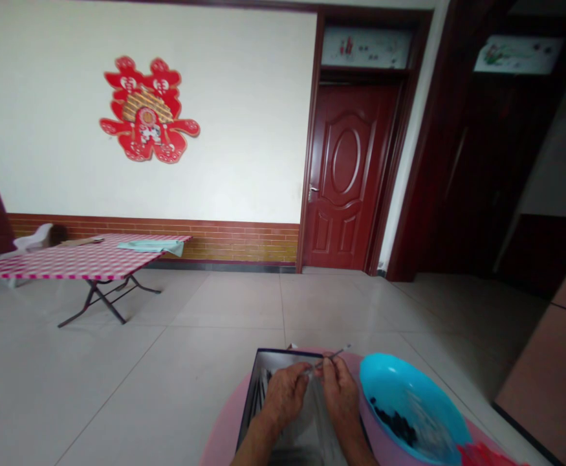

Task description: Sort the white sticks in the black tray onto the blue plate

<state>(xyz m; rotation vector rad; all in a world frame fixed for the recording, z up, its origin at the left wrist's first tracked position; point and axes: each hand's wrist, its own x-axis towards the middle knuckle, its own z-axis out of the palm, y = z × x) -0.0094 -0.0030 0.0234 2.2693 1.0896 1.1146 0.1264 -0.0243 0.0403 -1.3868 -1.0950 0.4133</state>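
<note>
My right hand (339, 385) is closed in a pinch on a thin grey stick (339, 351) that points up to the right and ends in a pale tip. Close beside it, my left hand (286, 391) pinches near the stick's lower end; what lies between its fingers is too small to make out. Both hands are above a shallow rectangular box (253, 395) with dark edges. Thin dark rods (262, 387) lie along its left side. Right of my hands stands a blue basin (384, 366) holding small black pieces (399, 424) and clear thin pieces (431, 424).
Box and basin rest on a pink round surface (224, 421). Something red (486, 455) lies by the basin's lower edge. A checked folding table (79, 259) with a pale green cloth (151, 246) stands left. At far right is a brownish cabinet (554, 369).
</note>
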